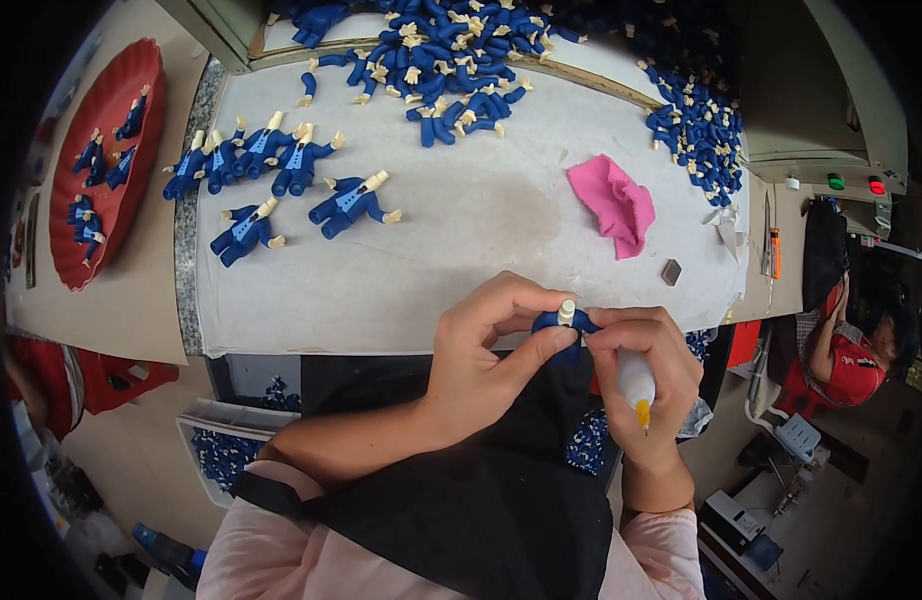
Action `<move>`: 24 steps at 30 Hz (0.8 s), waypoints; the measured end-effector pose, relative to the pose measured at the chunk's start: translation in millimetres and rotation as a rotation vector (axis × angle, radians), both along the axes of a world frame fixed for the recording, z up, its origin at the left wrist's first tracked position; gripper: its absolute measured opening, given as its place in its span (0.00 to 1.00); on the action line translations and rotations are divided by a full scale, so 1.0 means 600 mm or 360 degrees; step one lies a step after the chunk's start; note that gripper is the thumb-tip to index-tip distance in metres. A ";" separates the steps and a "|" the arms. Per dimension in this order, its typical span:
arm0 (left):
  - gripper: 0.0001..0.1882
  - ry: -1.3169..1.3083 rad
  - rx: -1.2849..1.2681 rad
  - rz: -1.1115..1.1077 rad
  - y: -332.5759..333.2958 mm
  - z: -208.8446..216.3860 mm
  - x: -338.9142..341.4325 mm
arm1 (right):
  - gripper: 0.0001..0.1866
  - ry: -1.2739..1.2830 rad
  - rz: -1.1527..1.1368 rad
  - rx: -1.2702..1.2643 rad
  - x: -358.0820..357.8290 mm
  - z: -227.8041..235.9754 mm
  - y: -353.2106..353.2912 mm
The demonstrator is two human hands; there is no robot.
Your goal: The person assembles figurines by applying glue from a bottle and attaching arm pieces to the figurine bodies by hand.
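I hold a small blue-suited figurine [567, 318] between both hands over the near edge of the white-covered table [461, 235].
My left hand [493, 350] grips it from the left with thumb and fingers, its cream neck peg [568, 306] facing up; my right hand [643, 365] pinches its right side while also holding a white squeeze bottle [636, 378], yellow nozzle [643, 410] toward me. To the far left lie six blue-suited figurines [306, 160], and beyond them a heap of blue arms with cream hands [431, 60]. Far to my right are a crumpled pink cloth [616, 205] and, nearer, a small dark block [671, 272]. A red scalloped tray [131, 75] at left carries more figurines [121, 168].
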State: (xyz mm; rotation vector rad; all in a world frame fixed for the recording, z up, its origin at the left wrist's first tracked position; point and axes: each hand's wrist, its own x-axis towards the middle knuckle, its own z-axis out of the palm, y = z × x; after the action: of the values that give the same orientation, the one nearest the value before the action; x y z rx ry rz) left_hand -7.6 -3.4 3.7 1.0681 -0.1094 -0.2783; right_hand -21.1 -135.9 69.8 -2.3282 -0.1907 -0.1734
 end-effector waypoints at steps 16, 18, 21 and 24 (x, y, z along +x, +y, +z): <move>0.09 0.0140 -0.0050 0.0001 -0.003 -0.001 0.008 | 0.10 0.0094 -0.0030 0.0043 0.016 -0.002 -0.003; 0.10 0.0147 -0.0079 -0.0011 0.001 0.000 0.009 | 0.11 0.0066 -0.0030 0.0031 0.016 -0.001 -0.002; 0.10 0.0209 -0.0141 -0.0055 0.007 0.005 0.012 | 0.14 0.0016 -0.0039 -0.0033 0.018 0.002 0.000; 0.10 0.0294 -0.0283 -0.0078 0.008 0.006 0.013 | 0.15 0.0106 -0.0074 0.0025 0.021 0.008 -0.004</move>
State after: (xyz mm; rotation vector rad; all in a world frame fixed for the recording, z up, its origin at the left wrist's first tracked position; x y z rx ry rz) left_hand 0.1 1.6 7.2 0.8600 0.0058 -0.4026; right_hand -8.4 -138.2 74.3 -2.3201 -0.1022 -0.1200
